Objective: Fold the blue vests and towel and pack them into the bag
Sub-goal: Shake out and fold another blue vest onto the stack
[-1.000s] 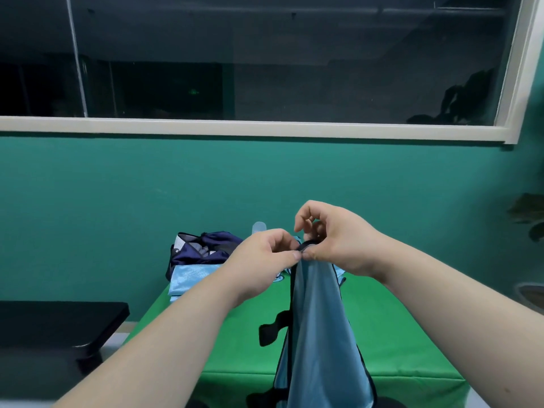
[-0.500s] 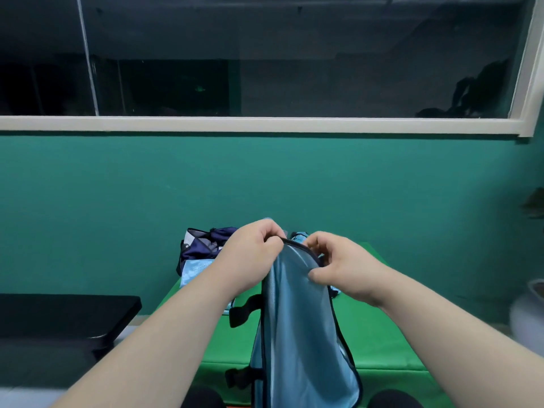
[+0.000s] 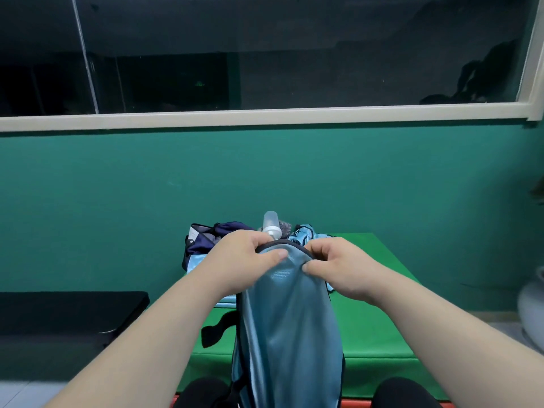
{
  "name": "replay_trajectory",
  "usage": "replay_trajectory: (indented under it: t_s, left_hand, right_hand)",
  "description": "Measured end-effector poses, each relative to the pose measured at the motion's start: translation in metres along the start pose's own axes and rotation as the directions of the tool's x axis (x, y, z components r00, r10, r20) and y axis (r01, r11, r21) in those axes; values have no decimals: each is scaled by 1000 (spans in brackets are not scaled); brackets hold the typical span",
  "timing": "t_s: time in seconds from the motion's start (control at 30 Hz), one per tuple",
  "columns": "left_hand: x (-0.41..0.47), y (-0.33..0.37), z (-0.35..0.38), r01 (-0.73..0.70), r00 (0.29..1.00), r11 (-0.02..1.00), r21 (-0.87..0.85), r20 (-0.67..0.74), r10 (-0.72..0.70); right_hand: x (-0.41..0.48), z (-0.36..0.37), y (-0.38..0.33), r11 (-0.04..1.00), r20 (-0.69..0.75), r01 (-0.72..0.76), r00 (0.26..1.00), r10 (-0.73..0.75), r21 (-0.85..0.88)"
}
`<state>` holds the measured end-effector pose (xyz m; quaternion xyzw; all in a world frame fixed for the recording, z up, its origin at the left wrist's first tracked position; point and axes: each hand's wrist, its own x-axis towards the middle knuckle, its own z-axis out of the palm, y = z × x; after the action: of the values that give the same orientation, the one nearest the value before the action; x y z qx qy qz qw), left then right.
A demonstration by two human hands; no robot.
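A light blue vest with dark trim hangs in front of me over the green table. My left hand pinches its top edge on the left and my right hand pinches the same edge on the right, a short gap between them. Behind my left hand a dark navy bag stands open at the table's far left. Folded light blue cloth lies below the bag, mostly hidden by my arm. More crumpled light blue cloth sits behind my right hand.
A clear plastic bottle stands between the bag and the crumpled cloth. A black bench is at the left, lower than the table. The green wall rises right behind the table. A pale pot sits at the right edge.
My hands have dropped lower and moved apart along the vest's top edge, spreading the cloth wider. The head view has tilted down a little.
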<state>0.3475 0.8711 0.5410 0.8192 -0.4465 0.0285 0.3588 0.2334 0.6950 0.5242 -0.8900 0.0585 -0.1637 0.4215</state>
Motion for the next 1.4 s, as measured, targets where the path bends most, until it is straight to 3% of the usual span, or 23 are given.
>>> replay_trajectory:
  t_s: [0.13,0.43,0.53,0.63,0.77,0.93,1.17,1.4]
  left_hand:
    - [-1,2,1,-14,1000,985,-175,20,17]
    - [-3,-5,4,-107,994,979,-176,19,112]
    - [-1,-8,-1,-70,998,956,-284,-21,66]
    - [2,-16,-13,-41,996,930,-366,-93,7]
    - [4,-39,-36,-7,989,970,-242,-147,-29]
    - [8,-66,-56,47,980,966,-255,-173,-93]
    - [25,-83,-67,146,989,984,-104,7,-146]
    - [35,-81,-71,142,989,985,-97,-22,-145]
  right_hand:
    - [1,-4,-7,998,-4,41,999,-42,-54]
    - [-1,-7,-5,998,0,67,998,-67,-3]
    - [-6,-2,8,997,49,57,997,-59,51]
    - [-12,2,23,1000,66,21,998,-20,-10]
    - [-15,-10,37,1000,16,-20,1000,21,-12]
    - [-17,-40,42,997,-32,-70,997,69,-27]
    - [-9,-75,44,900,-7,-107,993,115,-423]
    - [-10,-86,56,879,-59,-158,987,147,-450]
